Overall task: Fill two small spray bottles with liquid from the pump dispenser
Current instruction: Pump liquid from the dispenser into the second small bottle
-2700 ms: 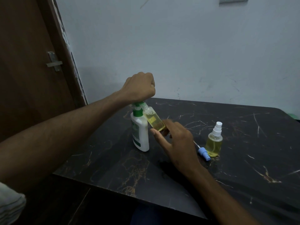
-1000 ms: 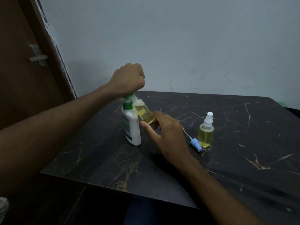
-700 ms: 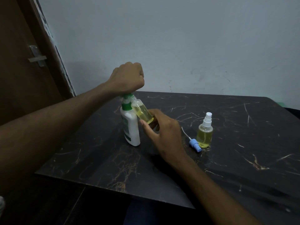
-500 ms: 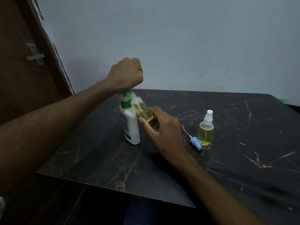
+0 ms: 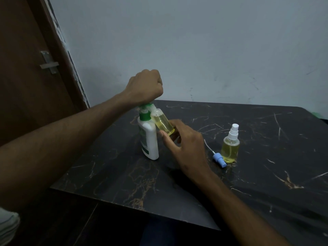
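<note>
A white pump dispenser [image 5: 149, 139] with a green collar stands upright on the black marble table [image 5: 266, 174]. My left hand [image 5: 144, 87], curled into a fist, presses down on its pump head, which is mostly hidden under the hand. My right hand [image 5: 184, 148] grips the base of a small uncapped bottle [image 5: 162, 124] of yellow liquid, tilted with its mouth under the pump spout. To the right a second small spray bottle [image 5: 230, 147] stands upright, full of yellow liquid, with a white sprayer on. A loose blue spray cap [image 5: 219, 159] with a white tube lies beside it.
A brown door [image 5: 26, 77] with a metal latch [image 5: 48, 63] stands at the left. A pale wall [image 5: 195, 50] runs behind the table. The table's front edge runs diagonally below my right forearm.
My left fist stays on the pump head, lifting and dipping slightly. The tilted bottle stays under the spout in my right hand. The head camera has shifted a little.
</note>
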